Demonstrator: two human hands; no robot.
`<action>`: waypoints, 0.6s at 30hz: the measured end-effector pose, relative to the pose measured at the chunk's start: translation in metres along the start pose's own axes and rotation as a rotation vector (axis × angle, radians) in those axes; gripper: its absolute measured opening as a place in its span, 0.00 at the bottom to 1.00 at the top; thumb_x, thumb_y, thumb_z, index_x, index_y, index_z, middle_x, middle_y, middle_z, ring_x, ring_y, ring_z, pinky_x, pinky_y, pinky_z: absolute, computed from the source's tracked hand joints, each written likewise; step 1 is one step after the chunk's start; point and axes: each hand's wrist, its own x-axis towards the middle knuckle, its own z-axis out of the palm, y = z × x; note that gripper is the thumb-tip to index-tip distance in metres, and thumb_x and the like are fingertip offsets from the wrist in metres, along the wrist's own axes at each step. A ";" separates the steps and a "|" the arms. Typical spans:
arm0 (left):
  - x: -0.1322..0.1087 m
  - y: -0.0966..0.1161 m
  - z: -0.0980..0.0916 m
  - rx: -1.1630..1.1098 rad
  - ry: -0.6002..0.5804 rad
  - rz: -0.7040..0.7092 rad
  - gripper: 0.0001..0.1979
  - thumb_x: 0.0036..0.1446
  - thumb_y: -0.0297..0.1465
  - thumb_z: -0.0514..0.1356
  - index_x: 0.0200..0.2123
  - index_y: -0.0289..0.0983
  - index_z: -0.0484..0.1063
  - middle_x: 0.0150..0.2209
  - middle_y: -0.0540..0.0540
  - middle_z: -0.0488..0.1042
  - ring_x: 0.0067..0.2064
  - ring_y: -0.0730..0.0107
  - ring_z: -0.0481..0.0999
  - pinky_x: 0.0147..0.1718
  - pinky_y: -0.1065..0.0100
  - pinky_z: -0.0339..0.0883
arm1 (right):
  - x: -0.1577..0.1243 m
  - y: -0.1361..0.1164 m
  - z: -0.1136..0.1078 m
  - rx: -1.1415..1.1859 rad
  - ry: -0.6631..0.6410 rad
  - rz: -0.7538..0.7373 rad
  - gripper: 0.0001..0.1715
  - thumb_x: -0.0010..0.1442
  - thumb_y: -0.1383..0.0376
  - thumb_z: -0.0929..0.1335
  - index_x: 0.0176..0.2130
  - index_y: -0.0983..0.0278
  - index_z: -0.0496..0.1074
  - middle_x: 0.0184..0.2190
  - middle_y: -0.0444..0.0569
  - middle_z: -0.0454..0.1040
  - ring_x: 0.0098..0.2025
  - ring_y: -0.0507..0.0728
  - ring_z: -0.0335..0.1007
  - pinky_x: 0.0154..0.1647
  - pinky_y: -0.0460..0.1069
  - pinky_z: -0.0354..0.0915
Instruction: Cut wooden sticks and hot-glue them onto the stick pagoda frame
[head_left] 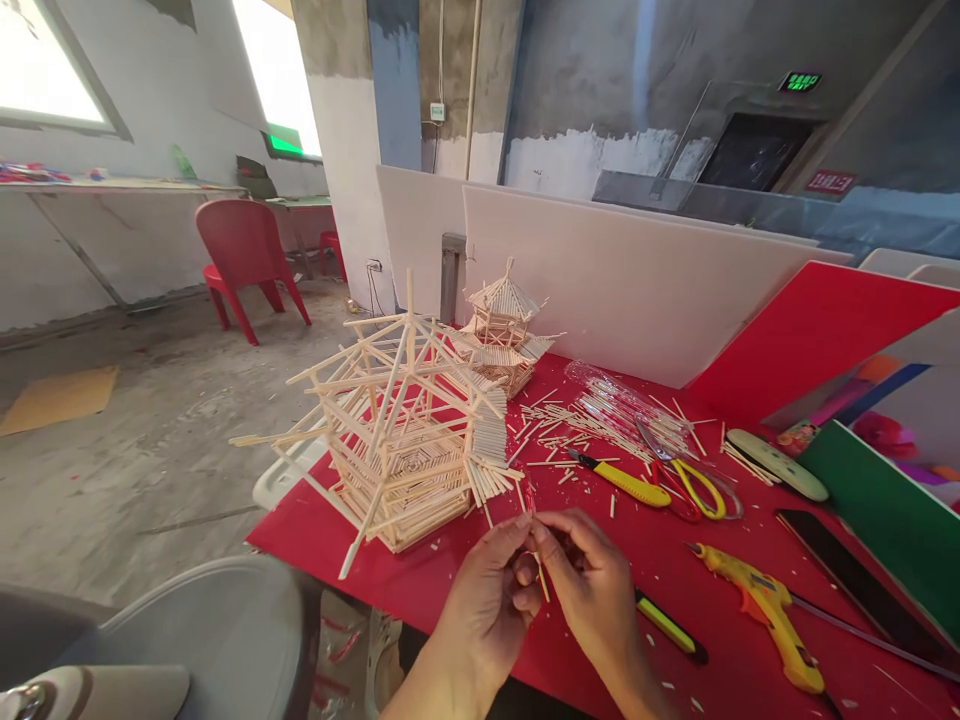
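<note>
My left hand [487, 585] and my right hand [589, 580] meet above the red tabletop, with the fingers of both closed in a pinch. Between them is a thin wooden stick [544, 580], whose lower end pokes out under the fingertips; the grip itself is partly hidden. Just beyond and to the left stands an open pavilion-shaped frame of wooden sticks [409, 440], with a row of short sticks laid as roofing on its right side [491, 430]. Behind it is a smaller stick pagoda [506, 320] with closely covered roofs.
Loose sticks [559, 425] and a plastic bag of sticks [619, 405] lie beyond my hands. To the right are a yellow-handled cutting tool [630, 485], scissors [701, 488], a glue gun [772, 610], a utility knife [671, 628] and a dark phone-like slab [855, 575]. A grey stool [217, 630] stands at left.
</note>
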 end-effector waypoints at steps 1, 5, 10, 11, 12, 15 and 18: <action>0.003 -0.003 -0.004 0.012 0.001 -0.008 0.05 0.49 0.24 0.66 0.28 0.30 0.72 0.22 0.52 0.69 0.18 0.85 0.60 0.12 0.82 0.47 | -0.004 0.003 -0.003 -0.039 -0.016 -0.031 0.10 0.64 0.59 0.67 0.40 0.59 0.76 0.34 0.48 0.76 0.34 0.54 0.73 0.31 0.45 0.67; 0.009 -0.012 -0.010 0.083 0.012 0.014 0.05 0.47 0.23 0.67 0.28 0.30 0.73 0.23 0.52 0.69 0.18 0.85 0.60 0.13 0.81 0.48 | -0.014 0.009 -0.014 -0.057 -0.061 -0.051 0.12 0.65 0.61 0.65 0.45 0.58 0.76 0.38 0.48 0.76 0.37 0.54 0.74 0.33 0.45 0.69; 0.005 -0.017 -0.008 0.164 -0.006 0.081 0.13 0.41 0.28 0.72 0.30 0.31 0.74 0.21 0.53 0.68 0.19 0.83 0.61 0.13 0.80 0.49 | -0.012 0.009 -0.021 -0.073 -0.002 -0.077 0.10 0.64 0.61 0.68 0.44 0.58 0.76 0.36 0.47 0.75 0.36 0.53 0.73 0.33 0.44 0.69; 0.004 -0.017 -0.007 0.178 -0.008 0.096 0.14 0.39 0.29 0.74 0.30 0.32 0.74 0.20 0.54 0.68 0.19 0.83 0.60 0.13 0.79 0.49 | -0.011 0.010 -0.021 -0.079 0.001 -0.112 0.09 0.64 0.62 0.67 0.44 0.58 0.76 0.36 0.47 0.75 0.36 0.53 0.73 0.34 0.45 0.69; 0.003 -0.018 -0.007 0.193 -0.008 0.110 0.16 0.38 0.30 0.74 0.30 0.32 0.74 0.21 0.53 0.68 0.19 0.83 0.60 0.13 0.79 0.49 | -0.010 0.010 -0.021 -0.088 -0.001 -0.152 0.09 0.65 0.63 0.67 0.43 0.58 0.77 0.36 0.47 0.75 0.37 0.53 0.73 0.36 0.45 0.69; -0.001 -0.017 -0.006 0.216 -0.005 0.126 0.19 0.34 0.31 0.77 0.28 0.31 0.74 0.22 0.52 0.70 0.19 0.84 0.60 0.14 0.80 0.48 | -0.008 0.012 -0.022 -0.114 -0.027 -0.252 0.08 0.65 0.66 0.66 0.42 0.58 0.76 0.36 0.47 0.74 0.38 0.53 0.72 0.39 0.46 0.68; -0.004 -0.015 -0.007 0.230 -0.003 0.087 0.20 0.32 0.31 0.78 0.27 0.31 0.74 0.22 0.52 0.71 0.19 0.85 0.60 0.14 0.80 0.47 | -0.008 0.014 -0.023 -0.081 -0.098 -0.264 0.07 0.66 0.66 0.66 0.42 0.58 0.74 0.36 0.46 0.74 0.38 0.52 0.72 0.39 0.46 0.68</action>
